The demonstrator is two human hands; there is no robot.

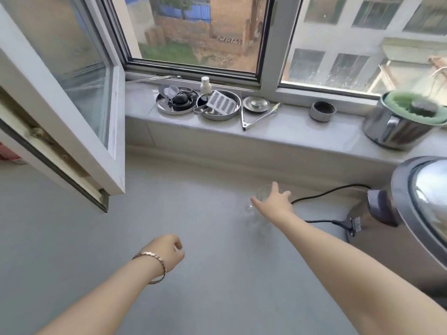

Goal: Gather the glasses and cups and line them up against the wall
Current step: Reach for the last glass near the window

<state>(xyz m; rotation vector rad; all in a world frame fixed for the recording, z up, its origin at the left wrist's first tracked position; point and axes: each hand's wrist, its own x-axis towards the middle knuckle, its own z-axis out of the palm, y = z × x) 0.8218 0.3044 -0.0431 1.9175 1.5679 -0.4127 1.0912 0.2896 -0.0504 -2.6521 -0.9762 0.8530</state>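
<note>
A clear glass [260, 195] stands on the grey counter [169, 209], close to the low wall under the window sill. My right hand [274, 201] reaches out to it, with the thumb across its near side and the fingers spread around its far side. The glass is blurred and partly hidden by the hand. My left hand [169, 250], wearing a metal bracelet, hovers over the counter nearer to me, curled with nothing in it. A small grey metal cup [323, 111] sits up on the sill.
The sill [278, 131] holds two steel dishes of small items [176, 100], a spray bottle [205, 87], tongs [256, 117] and a steel pot [399, 122]. A rice cooker [411, 213] and its black cord [324, 195] stand at the right. An open window sash [72, 117] juts in from the left.
</note>
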